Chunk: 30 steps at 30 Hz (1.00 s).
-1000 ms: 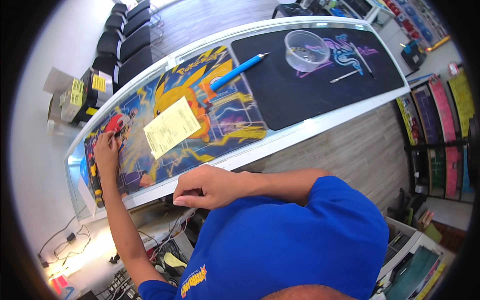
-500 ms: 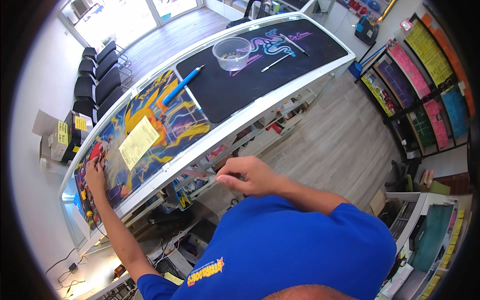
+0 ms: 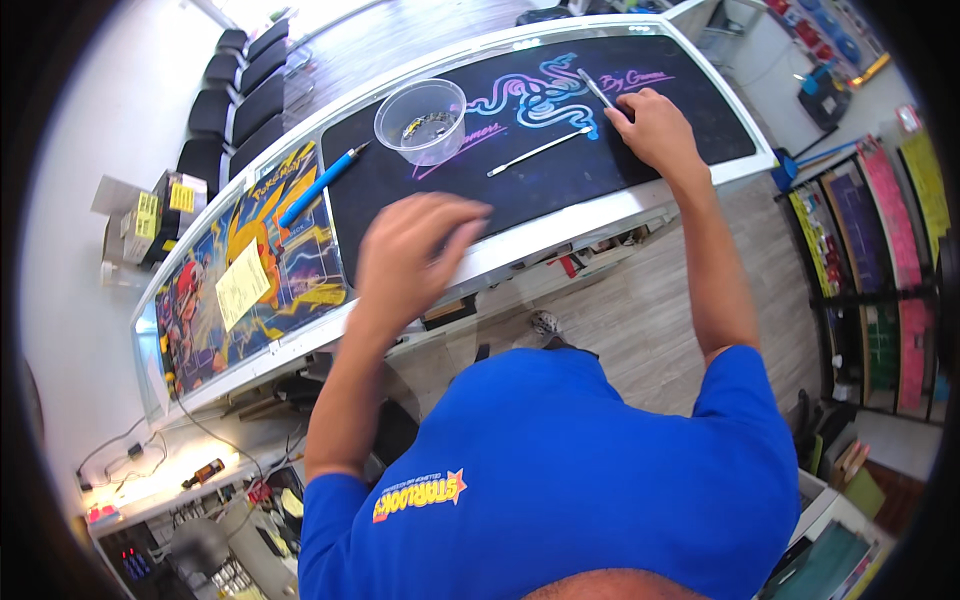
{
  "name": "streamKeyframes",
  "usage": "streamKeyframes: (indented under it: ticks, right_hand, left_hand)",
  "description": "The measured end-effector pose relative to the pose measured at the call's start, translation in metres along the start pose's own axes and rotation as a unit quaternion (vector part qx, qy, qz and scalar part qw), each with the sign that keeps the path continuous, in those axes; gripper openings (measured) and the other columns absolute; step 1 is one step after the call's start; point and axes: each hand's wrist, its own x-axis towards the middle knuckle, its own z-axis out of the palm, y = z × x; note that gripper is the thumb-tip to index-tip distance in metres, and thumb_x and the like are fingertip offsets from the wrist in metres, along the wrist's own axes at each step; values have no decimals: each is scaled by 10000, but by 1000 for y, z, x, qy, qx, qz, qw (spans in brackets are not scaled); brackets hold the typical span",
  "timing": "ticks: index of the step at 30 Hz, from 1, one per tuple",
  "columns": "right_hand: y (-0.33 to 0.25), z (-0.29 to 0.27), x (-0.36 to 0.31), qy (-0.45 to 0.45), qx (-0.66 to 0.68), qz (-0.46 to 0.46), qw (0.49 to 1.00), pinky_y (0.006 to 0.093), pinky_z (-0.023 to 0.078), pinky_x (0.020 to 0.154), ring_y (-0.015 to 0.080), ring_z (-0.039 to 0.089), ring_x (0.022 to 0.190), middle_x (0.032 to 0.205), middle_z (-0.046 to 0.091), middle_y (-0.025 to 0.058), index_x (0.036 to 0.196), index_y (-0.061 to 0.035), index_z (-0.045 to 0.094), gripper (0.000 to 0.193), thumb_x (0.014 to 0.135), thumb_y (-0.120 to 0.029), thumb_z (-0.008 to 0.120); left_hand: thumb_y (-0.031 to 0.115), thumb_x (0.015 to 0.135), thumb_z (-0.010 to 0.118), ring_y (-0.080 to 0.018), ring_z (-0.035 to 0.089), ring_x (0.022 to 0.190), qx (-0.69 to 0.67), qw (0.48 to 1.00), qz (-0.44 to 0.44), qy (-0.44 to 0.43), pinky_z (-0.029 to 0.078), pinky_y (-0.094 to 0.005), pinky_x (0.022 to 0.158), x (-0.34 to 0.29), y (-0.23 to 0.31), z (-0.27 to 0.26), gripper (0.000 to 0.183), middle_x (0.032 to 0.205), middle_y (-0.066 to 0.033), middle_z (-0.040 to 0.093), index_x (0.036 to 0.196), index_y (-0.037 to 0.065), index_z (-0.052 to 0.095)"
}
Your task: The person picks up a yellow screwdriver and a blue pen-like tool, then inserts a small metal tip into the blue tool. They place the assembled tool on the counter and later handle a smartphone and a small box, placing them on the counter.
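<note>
On the dark mat [image 3: 540,190], my right hand [image 3: 655,135] pinches the near end of a slim silver tool [image 3: 594,88], whose exact kind I cannot make out. Above the mat's near left part hovers my left hand [image 3: 415,250], slightly blurred, thumb and fingers apart with nothing visible between them. A clear round plastic tub [image 3: 422,120] with small bits inside stands beyond it. Between the hands lies a thin white double-ended stick [image 3: 540,152]. Left of the tub, a blue pen-like tool [image 3: 322,186] with a dark pointed tip lies across the edges of two mats.
A colourful cartoon mat [image 3: 310,265] covers the counter's left part, with a yellow paper slip [image 3: 243,287] on it. The counter's white edge [image 3: 560,245] runs near my body. Black chairs [image 3: 250,110] line the far left; display racks [image 3: 870,260] stand at right.
My left hand has left the cartoon mat's far left end and moved right over the dark mat. My right hand has reached forward from near my chest and gripped the silver tool.
</note>
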Motion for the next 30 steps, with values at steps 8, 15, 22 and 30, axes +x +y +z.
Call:
streamKeyframes:
  ticks: [8,15,22,30]
  right_hand:
    - [21,-16,27,-161,60,20,985,450,552,783,366,707,839,899,723,175,977,-17,705,274,907,-281,704]
    - [31,-40,5,-222,334,66,914,230,459,653,39,556,701,766,628,-38,1014,18,701,132,965,-105,696]
    - [-126,-12,-11,-215,230,-254,915,437,547,730,299,681,840,884,651,106,937,-56,714,126,911,-179,719]
    - [-229,25,-13,-188,179,-327,908,436,546,892,327,673,1039,1057,691,145,1085,-41,747,210,959,-206,710]
  left_hand:
    - [148,905,655,-311,684,911,225,974,-17,-34,557,-428,834,97,-24,123,125,926,-156,658,895,24,672]
    - [59,847,722,-186,714,844,-37,963,-243,108,574,-321,785,40,10,40,182,957,-93,703,1021,37,671]
    - [135,993,545,-150,631,691,41,833,-479,274,509,-309,673,-77,-36,-59,245,761,-72,658,1146,58,720]
    - [84,959,580,-296,621,1090,263,870,-400,118,479,-418,953,-137,-98,-64,354,1162,-106,646,1280,125,726]
